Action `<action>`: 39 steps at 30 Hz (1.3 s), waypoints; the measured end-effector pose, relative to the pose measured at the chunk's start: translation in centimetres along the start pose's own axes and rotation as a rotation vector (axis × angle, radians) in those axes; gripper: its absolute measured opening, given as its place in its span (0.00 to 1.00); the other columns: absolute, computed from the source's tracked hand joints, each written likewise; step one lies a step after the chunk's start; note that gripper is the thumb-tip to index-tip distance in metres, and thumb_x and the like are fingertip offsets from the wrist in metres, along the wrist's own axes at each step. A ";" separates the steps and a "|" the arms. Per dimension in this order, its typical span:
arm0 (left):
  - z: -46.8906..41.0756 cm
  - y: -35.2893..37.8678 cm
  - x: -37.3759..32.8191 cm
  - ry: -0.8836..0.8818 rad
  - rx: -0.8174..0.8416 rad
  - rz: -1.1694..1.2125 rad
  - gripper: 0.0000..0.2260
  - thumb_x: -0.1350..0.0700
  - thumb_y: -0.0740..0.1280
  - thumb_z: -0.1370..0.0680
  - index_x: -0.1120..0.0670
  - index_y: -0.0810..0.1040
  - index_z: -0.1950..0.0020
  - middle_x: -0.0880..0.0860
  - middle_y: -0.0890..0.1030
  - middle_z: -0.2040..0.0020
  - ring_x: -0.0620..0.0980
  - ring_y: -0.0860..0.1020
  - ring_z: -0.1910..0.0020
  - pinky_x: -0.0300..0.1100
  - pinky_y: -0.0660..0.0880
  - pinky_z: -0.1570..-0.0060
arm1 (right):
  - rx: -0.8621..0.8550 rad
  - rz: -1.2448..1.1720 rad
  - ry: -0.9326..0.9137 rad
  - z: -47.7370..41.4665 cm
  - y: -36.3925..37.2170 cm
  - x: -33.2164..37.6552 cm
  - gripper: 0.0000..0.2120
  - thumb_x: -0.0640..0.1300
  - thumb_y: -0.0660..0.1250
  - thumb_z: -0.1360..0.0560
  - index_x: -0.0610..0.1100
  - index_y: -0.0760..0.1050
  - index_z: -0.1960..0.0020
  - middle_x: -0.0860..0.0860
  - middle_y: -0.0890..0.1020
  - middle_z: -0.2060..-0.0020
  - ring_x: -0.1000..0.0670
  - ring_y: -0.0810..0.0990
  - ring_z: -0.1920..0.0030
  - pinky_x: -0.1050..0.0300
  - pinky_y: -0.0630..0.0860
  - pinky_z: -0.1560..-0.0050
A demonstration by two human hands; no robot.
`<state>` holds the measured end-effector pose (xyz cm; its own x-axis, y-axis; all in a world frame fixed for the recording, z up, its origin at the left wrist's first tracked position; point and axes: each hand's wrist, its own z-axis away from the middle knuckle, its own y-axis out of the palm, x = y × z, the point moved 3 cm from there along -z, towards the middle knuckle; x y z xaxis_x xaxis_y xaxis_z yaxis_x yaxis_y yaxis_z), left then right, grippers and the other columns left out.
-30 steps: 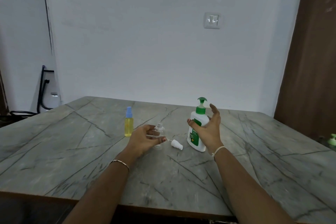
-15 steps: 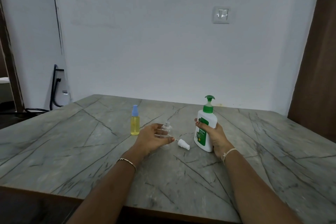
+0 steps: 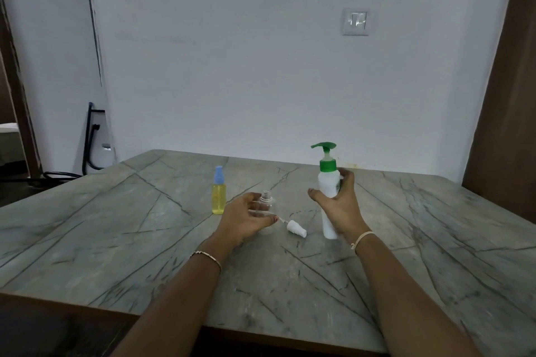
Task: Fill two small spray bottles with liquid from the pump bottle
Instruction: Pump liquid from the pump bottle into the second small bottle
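Observation:
My right hand [image 3: 338,209] grips the white pump bottle [image 3: 327,182] with the green pump head; its spout points left and its base looks lifted or tilted near the table. My left hand [image 3: 245,219] holds a small clear spray bottle [image 3: 266,203] that stands open-necked on the grey marble table [image 3: 145,226]. Its white spray cap [image 3: 296,227] with a thin tube lies on the table between my hands. A second small spray bottle [image 3: 219,194], full of yellow liquid and capped in blue, stands upright to the left of my left hand.
The table's front edge [image 3: 261,333] runs close below my forearms. A white wall with a light switch [image 3: 356,22] stands behind the table. A brown door [image 3: 504,95] is at the right, black cables [image 3: 87,153] at the back left.
My right hand closed round the pump bottle, turned it so the label faces away, and raised it. My left hand stayed on the clear bottle. The camera shifted.

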<state>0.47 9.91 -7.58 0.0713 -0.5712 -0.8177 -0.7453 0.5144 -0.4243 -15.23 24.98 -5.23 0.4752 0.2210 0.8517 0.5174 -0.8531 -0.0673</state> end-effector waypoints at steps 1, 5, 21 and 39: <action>0.0 0.0 0.1 -0.002 0.001 -0.004 0.27 0.53 0.79 0.33 0.56 0.77 0.37 0.50 0.83 0.47 0.45 0.82 0.51 0.36 0.78 0.50 | 0.004 0.066 -0.075 0.1 0.0 0.6 0.32 0.44 0.76 0.32 0.55 0.61 0.36 0.52 0.76 0.49 0.48 0.78 0.50 0.57 0.75 0.54; 0.0 0.0 0.0 -0.011 0.011 -0.024 0.27 0.52 0.78 0.33 0.55 0.77 0.36 0.50 0.83 0.47 0.46 0.81 0.50 0.37 0.79 0.49 | 0.146 0.266 -0.264 0.9 0.3 2.3 0.48 0.43 0.75 0.35 0.68 0.51 0.26 0.53 0.72 0.37 0.49 0.77 0.46 0.54 0.77 0.49; 0.3 -0.3 -0.3 -0.014 0.021 -0.013 0.23 0.54 0.78 0.32 0.55 0.77 0.39 0.50 0.83 0.49 0.46 0.81 0.52 0.36 0.79 0.52 | 0.358 1.068 -0.523 1.5 2.9 3.3 0.56 0.46 0.72 0.35 0.69 0.35 0.26 0.51 0.68 0.51 0.47 0.72 0.51 0.51 0.77 0.53; 0.2 -0.5 -0.4 -0.052 0.022 0.073 0.30 0.50 0.79 0.34 0.55 0.74 0.35 0.51 0.81 0.44 0.47 0.81 0.50 0.40 0.79 0.48 | 0.446 1.164 -0.529 2.1 3.4 3.3 0.54 0.51 0.72 0.32 0.68 0.34 0.26 0.49 0.69 0.49 0.48 0.70 0.53 0.52 0.76 0.50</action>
<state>0.97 10.00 -7.14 0.0518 -0.4982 -0.8655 -0.7352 0.5675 -0.3706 -10.38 23.76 -3.69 0.9545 -0.2780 -0.1078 -0.2323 -0.4664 -0.8535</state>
